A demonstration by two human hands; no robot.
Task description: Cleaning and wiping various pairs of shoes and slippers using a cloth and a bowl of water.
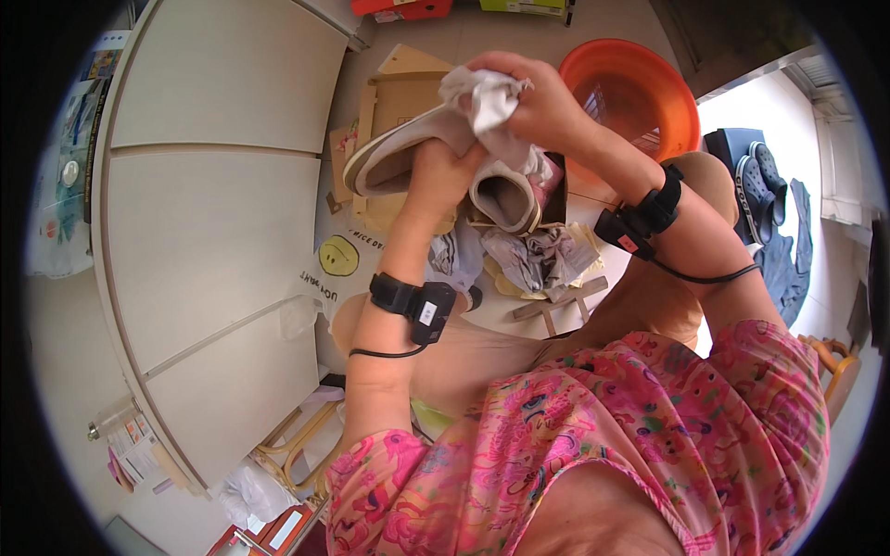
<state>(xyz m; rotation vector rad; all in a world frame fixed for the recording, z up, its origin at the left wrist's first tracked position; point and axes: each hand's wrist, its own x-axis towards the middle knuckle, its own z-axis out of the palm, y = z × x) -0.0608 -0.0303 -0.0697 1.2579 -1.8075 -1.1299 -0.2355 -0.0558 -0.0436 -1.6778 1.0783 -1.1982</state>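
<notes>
My left hand reaches into the opening of a pale shoe and grips its side, the sole's edge turned to the left. A crumpled whitish cloth is bunched in my right hand, over the far end of that shoe. Below the cloth a second pale shoe stands with its opening upward, apparently in or against a box. The palm sides of both hands are mostly hidden.
Beyond my right hand stands an orange plastic basin. Open cardboard lies behind the shoes, crumpled paper nearer me. Dark clogs rest on a box at the right. A pale cabinet bounds the left side.
</notes>
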